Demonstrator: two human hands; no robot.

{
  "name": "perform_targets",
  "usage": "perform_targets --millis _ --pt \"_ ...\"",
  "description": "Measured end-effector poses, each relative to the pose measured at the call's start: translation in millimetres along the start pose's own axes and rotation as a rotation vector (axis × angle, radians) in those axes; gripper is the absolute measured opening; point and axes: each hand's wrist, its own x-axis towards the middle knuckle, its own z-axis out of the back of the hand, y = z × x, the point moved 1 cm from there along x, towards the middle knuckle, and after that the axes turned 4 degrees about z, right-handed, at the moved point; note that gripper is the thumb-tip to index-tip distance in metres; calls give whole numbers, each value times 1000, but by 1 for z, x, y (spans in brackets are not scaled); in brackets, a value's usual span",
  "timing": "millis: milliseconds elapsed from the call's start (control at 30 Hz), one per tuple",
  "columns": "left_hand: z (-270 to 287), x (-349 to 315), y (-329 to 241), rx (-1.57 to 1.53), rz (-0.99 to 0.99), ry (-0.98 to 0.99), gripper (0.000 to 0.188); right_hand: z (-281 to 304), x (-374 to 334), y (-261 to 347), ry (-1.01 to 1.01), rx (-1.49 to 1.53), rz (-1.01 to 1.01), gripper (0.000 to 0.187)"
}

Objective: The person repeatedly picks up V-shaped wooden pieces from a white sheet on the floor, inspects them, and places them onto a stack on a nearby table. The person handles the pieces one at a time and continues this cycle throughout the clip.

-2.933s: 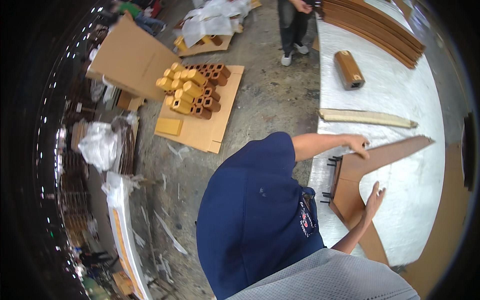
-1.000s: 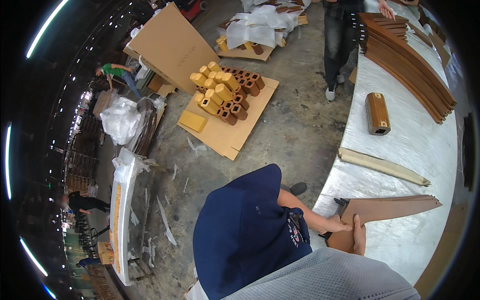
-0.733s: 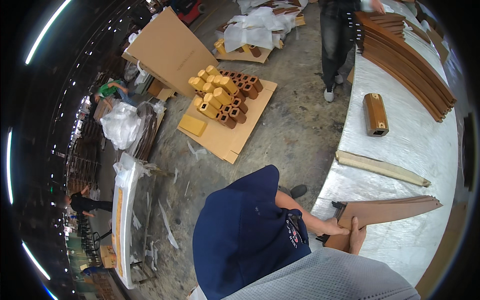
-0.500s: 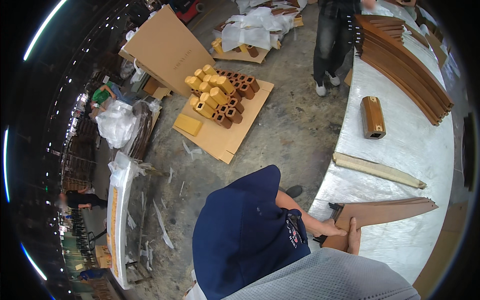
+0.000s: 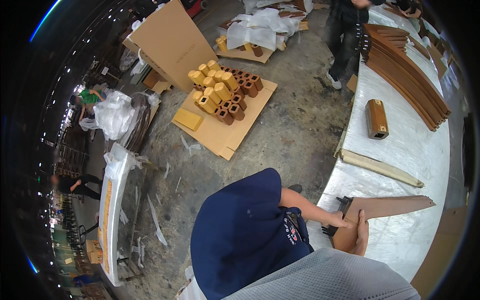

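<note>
Left hand (image 5: 341, 220) and right hand (image 5: 362, 232) gripping brown boards (image 5: 382, 206), most fingers hidden, right forearm behind grey fabric (image 5: 325, 276)

The big grey floor (image 5: 285, 125) is hard and has dark, dirty spots. Thin, torn white scraps (image 5: 156, 222) lie on it. On the right is a long table with a shiny, silvery-white top (image 5: 395, 235). On the left stands a long, narrow bench with a white cover (image 5: 116, 200). The far left is dark, with a thin, bright bluish-white light (image 5: 44, 21) up high.
</note>
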Motion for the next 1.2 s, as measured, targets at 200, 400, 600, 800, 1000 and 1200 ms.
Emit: perform_targets --millis 200,400,600,800,1000,1200 --pt "71 -8 47 677 -422 27 49 -9 -3 10 -156 -249 160 87" --pt "169 -46 140 598 -356 -128 51 -41 -39 29 -574 -582 201 95" --pt "249 -70 173 457 -199 -187 63 -70 -48 38 -908 -827 298 87" --pt "371 -86 189 370 -234 -294 64 -161 -20 93 -1079 -913 786 65" --pt "489 -116 200 341 -238 -523 68 -324 60 127 -658 -739 861 59" --pt "547 -117 211 274 -228 -629 70 -416 96 187 -359 -832 915 57"
